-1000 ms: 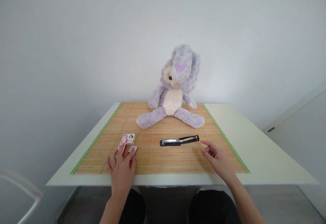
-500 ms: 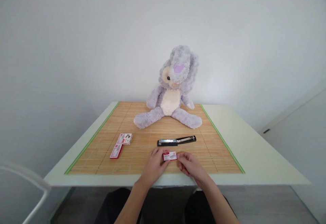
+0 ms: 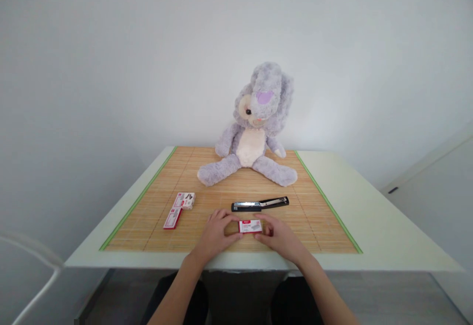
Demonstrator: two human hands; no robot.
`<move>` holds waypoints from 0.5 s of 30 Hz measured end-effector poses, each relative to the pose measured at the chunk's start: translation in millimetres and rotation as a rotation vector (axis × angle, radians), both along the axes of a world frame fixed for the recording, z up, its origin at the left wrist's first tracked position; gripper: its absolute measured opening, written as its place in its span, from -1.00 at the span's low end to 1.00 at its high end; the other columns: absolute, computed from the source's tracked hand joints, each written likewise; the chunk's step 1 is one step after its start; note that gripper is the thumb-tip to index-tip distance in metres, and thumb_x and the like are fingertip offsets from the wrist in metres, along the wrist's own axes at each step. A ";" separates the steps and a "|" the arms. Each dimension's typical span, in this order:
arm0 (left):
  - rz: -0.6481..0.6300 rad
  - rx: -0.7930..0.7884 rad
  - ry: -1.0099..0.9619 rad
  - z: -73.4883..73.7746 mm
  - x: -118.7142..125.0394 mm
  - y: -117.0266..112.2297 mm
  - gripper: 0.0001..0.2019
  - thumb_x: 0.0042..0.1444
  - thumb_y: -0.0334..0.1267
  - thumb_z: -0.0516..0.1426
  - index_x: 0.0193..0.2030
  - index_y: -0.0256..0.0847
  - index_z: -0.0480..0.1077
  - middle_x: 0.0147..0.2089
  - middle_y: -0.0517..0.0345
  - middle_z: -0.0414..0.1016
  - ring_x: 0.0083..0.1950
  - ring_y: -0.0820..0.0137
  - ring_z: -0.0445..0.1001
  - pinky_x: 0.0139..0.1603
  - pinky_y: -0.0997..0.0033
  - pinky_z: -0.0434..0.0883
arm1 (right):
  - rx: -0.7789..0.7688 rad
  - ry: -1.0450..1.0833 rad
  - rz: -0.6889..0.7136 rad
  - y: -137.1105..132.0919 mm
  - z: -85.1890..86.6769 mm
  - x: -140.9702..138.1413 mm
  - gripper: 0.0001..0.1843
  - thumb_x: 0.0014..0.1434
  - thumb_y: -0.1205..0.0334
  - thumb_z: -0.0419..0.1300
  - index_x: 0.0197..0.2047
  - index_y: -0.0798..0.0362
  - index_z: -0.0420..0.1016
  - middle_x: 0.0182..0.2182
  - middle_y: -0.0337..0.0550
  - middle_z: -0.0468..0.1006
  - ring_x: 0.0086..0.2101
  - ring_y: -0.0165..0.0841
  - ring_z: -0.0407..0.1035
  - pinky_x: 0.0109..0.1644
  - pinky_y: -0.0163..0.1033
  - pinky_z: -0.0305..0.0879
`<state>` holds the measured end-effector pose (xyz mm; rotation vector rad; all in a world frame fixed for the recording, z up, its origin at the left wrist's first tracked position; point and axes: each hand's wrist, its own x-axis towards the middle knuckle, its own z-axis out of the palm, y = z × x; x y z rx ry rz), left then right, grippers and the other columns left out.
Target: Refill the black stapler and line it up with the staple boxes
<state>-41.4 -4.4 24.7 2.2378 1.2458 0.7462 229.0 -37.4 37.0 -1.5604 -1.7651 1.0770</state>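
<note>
A curved white tube (image 3: 46,285), slightly blurred, is seen at the lower left of the frame, in front of a pale wall (image 3: 111,69) by which the whole upper half is filled. A white table (image 3: 369,216) is spread across the lower half, its middle covered by a bamboo mat (image 3: 210,199) edged in green at both sides. Left of centre, red-and-white boxes (image 3: 172,218) are laid together on the mat, touching one another, with a stapler pictured on the end of the upper one.

Nearer the lower centre, a small red-and-white box (image 3: 250,226) is grasped at its left end by the left hand (image 3: 218,231), thumb and forefinger set at its corners. Whether the box is rested on the mat or slightly raised cannot be told. Dark-clothed knees (image 3: 295,305) are partly seen below the table's edge, at the bottom of the frame.

Just above the box, a black stapler (image 3: 247,207) is laid open — its metal channel exposed at left, its upper arm swung out to the right. Behind it, at centre, a grey plush toy (image 3: 250,147) is seated with legs spread, its head tipped over. The small box's right end is pinched by the right hand (image 3: 279,236) — thumb below, forefinger above. At the right of the frame, a short dark strip (image 3: 393,190) is set on a pale panel (image 3: 436,187).
</note>
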 end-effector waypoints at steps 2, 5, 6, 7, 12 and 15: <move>-0.012 -0.002 0.011 0.5 -3.4 2.4 -0.65 0.12 0.00 0.38 0.04 0.09 0.56 0.09 0.14 0.51 0.17 0.15 0.42 0.23 0.10 0.32 | 0.037 -0.087 0.045 2.7 3.4 -2.7 -0.55 0.12 0.19 0.38 0.11 -0.12 0.60 -0.51 -0.38 0.42 -0.47 -0.40 0.28 -0.38 -0.29 0.01; -0.012 0.003 0.017 0.2 -5.8 4.1 -0.66 0.13 0.03 0.37 0.04 0.10 0.58 0.08 0.14 0.52 0.16 0.16 0.43 0.22 0.12 0.32 | 0.076 -0.191 0.073 5.4 7.3 1.7 -0.59 0.16 0.23 0.35 0.09 -0.14 0.64 -0.51 -0.37 0.43 -0.47 -0.40 0.29 -0.38 -0.29 0.00; -0.012 0.004 0.017 -0.1 -6.2 4.2 -0.66 0.14 0.03 0.37 0.04 0.10 0.58 0.08 0.15 0.52 0.15 0.17 0.43 0.21 0.13 0.32 | 0.083 -0.219 0.077 5.8 8.4 5.2 -0.59 0.17 0.23 0.34 0.11 -0.14 0.64 -0.50 -0.36 0.44 -0.46 -0.39 0.30 -0.37 -0.30 0.01; -0.010 0.006 0.017 -0.5 -6.6 4.3 -0.66 0.14 0.04 0.37 0.04 0.11 0.58 0.07 0.15 0.52 0.15 0.17 0.43 0.21 0.13 0.32 | 0.089 -0.245 0.080 5.9 9.6 9.1 -0.58 0.17 0.23 0.34 0.12 -0.13 0.63 -0.49 -0.35 0.45 -0.45 -0.39 0.31 -0.36 -0.30 0.03; 0.001 0.009 0.012 -2.9 -6.7 4.6 -0.66 0.13 0.04 0.37 0.03 0.12 0.58 0.08 0.16 0.53 0.16 0.17 0.42 0.22 0.13 0.32 | 0.120 -0.349 0.080 6.0 22.4 10.8 -0.49 0.19 0.17 0.35 0.22 -0.07 0.57 -0.43 -0.28 0.55 -0.41 -0.34 0.40 -0.32 -0.30 0.14; 0.006 0.011 0.012 -4.1 -6.4 5.1 -0.66 0.12 0.05 0.38 0.02 0.12 0.59 0.07 0.16 0.53 0.15 0.17 0.43 0.20 0.14 0.32 | 0.162 -0.394 0.114 10.8 33.5 -9.2 -0.70 0.30 0.10 0.26 0.07 -0.14 0.65 -0.36 -0.26 0.63 -0.36 -0.34 0.45 -0.29 -0.30 0.16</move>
